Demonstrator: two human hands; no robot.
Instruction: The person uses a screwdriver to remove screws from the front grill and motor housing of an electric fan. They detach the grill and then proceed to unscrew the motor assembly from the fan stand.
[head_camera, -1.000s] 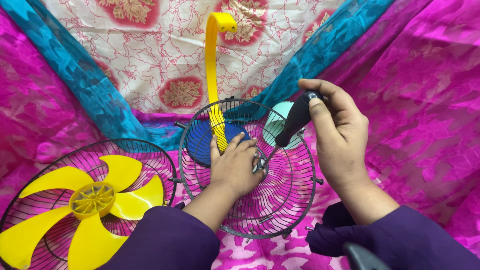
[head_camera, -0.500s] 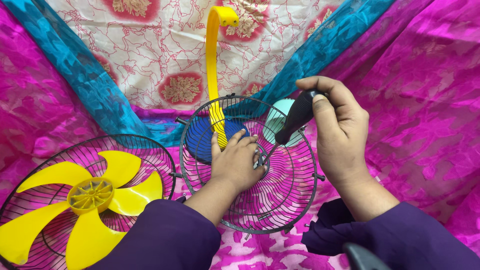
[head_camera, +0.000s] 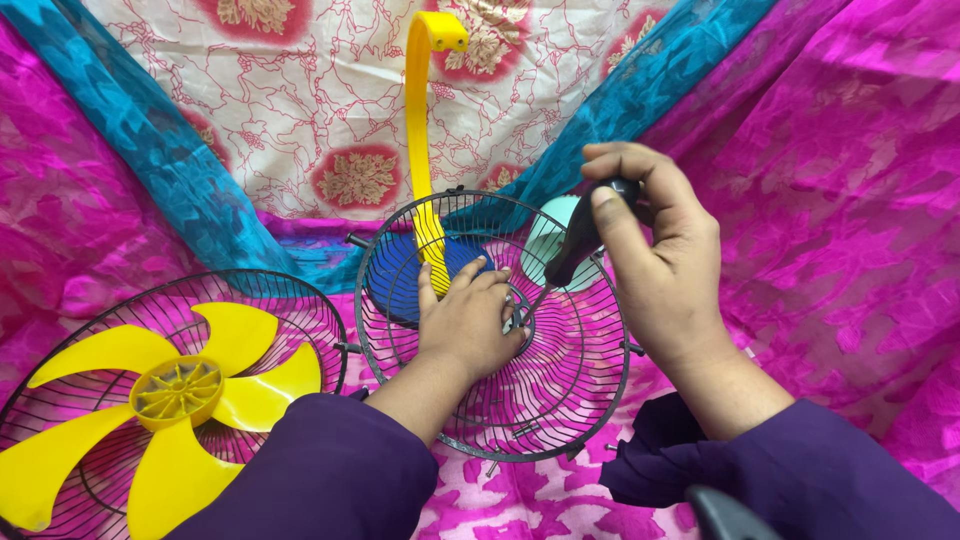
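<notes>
A round black wire fan guard (head_camera: 560, 400) lies in the middle on pink cloth. My left hand (head_camera: 465, 320) presses flat on it, fingers spread, beside the guard's central ring. My right hand (head_camera: 655, 255) grips the black handle of a screwdriver (head_camera: 578, 232), whose thin shaft slants down to the guard's centre by my left fingertips. A yellow curved plastic arm (head_camera: 418, 130) rises from behind the guard, and a blue round part (head_camera: 395, 275) shows under the wires.
A second wire guard (head_camera: 290, 300) holding a yellow fan blade (head_camera: 175, 395) lies at the lower left. A pale green round piece (head_camera: 550, 245) sits behind the screwdriver. Pink, blue and patterned white cloths cover the surface. A dark object (head_camera: 725, 515) pokes in at the bottom.
My right hand has shifted slightly left and turned on the screwdriver handle. The left hand stays pressed on the guard. The view has drifted a little.
</notes>
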